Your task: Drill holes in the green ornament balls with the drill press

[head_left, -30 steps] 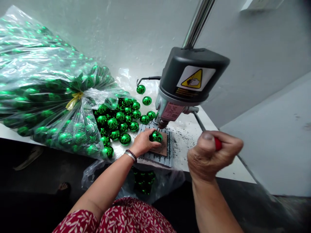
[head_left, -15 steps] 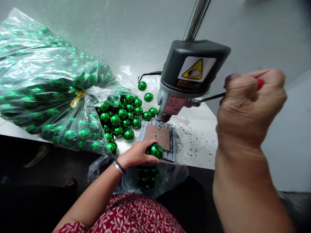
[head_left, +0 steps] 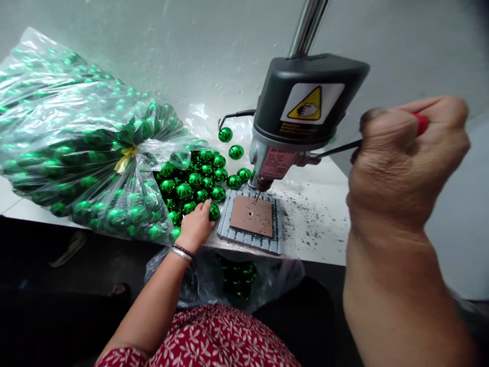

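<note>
My left hand (head_left: 196, 224) reaches to the near edge of a pile of shiny green baubles (head_left: 184, 191), its fingers closed around one green bauble (head_left: 214, 212). On the right, my right hand (head_left: 408, 158) is wrapped round the feed lever (head_left: 340, 149) of a small bench drill press (head_left: 309, 102); a red knob (head_left: 422, 124) shows between its fingers. The thin drill bit (head_left: 258, 195) hangs above a brown square board (head_left: 252, 215) with a hole in it. That board lies bare on the grooved grey base plate (head_left: 225, 229).
A big clear bag (head_left: 76, 153) full of green baubles, tied with yellow, fills the left. Dark shavings (head_left: 305, 224) litter the white table (head_left: 324, 250). Below its front edge, an open plastic bag (head_left: 278, 280) holds more baubles. A black cable (head_left: 237, 113) curves behind.
My left hand has moved left from over the base plate to the bauble pile. The bauble it held over the board is gone from there. My right hand stays on the lever.
</note>
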A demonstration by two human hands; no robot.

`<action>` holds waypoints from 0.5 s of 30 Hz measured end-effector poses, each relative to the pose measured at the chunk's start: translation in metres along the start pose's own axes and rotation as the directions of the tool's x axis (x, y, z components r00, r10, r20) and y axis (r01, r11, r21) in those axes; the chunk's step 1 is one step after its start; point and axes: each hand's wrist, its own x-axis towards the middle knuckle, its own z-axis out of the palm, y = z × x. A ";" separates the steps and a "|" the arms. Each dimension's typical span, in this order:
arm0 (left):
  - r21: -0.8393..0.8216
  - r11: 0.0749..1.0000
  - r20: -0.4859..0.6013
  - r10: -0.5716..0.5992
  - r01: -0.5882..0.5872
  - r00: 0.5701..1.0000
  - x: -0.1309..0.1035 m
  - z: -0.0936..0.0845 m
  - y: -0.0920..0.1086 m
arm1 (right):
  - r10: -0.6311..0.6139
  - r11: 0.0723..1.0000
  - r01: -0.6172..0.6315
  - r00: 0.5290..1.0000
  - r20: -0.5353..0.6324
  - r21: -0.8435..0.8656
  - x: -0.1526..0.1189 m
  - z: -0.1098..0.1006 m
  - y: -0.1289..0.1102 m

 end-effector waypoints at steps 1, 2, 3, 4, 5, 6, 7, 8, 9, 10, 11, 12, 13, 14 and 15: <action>-0.021 1.000 -0.017 0.015 -0.015 1.000 0.001 0.002 0.000 | 0.002 1.000 -0.002 1.000 0.006 0.007 -0.001 0.000 0.000; -0.061 0.998 -0.048 0.022 -0.025 0.999 0.002 0.004 -0.001 | 0.005 1.000 -0.005 1.000 0.011 0.014 -0.001 0.000 -0.001; -0.121 0.992 -0.089 0.016 -0.026 0.996 0.003 0.005 -0.001 | 0.009 1.000 -0.009 1.000 0.014 0.021 -0.002 0.000 -0.001; -0.208 0.978 -0.130 -0.008 -0.019 0.992 0.004 0.004 -0.001 | 0.011 1.000 -0.011 1.000 0.015 0.027 -0.002 0.000 -0.002; -0.332 0.943 -0.157 -0.049 -0.006 0.986 0.005 0.003 -0.001 | 0.011 0.999 -0.011 1.000 0.012 0.031 -0.003 0.000 -0.002; -0.493 0.870 -0.155 -0.101 0.012 0.983 0.006 0.000 -0.001 | 0.008 0.999 -0.008 1.000 0.009 0.037 -0.003 0.000 -0.003; -0.673 0.739 -0.108 -0.149 0.038 0.983 0.007 -0.002 0.000 | 0.006 0.999 -0.006 1.000 0.008 0.042 -0.003 0.000 -0.003; -0.835 0.544 -0.015 -0.169 0.080 0.986 0.007 -0.005 0.001 | 0.004 0.999 -0.004 1.000 0.007 0.046 -0.003 0.000 -0.004; -0.941 0.308 0.102 -0.145 0.143 0.984 0.007 -0.007 0.003 | 0.004 0.999 -0.004 1.000 0.005 0.047 -0.003 0.000 -0.004; -0.974 0.075 0.210 -0.080 0.216 0.974 0.007 -0.009 0.004 | 0.005 0.999 -0.005 1.000 0.004 0.048 -0.003 0.000 -0.005; -0.951 -0.114 0.288 0.002 0.287 0.957 0.007 -0.009 0.007 | 0.009 0.999 -0.009 1.000 0.005 0.048 -0.003 -0.001 -0.005; -0.907 -0.245 0.334 0.079 0.343 0.939 0.007 -0.009 0.009 | 0.013 0.999 -0.013 1.000 0.006 0.047 -0.003 -0.001 -0.006; -0.868 -0.324 0.353 0.133 0.377 0.926 0.007 -0.007 0.011 | 0.015 0.999 -0.015 1.000 0.007 0.047 -0.003 -0.001 -0.006; -0.847 -0.365 0.353 0.160 0.387 0.922 0.008 -0.004 0.013 | 0.015 0.999 -0.015 1.000 0.012 0.051 -0.003 -0.001 -0.007; -0.844 -0.377 0.342 0.170 0.382 0.924 0.009 -0.001 0.015 | 0.013 0.998 -0.014 1.000 0.016 0.056 -0.003 -0.001 -0.007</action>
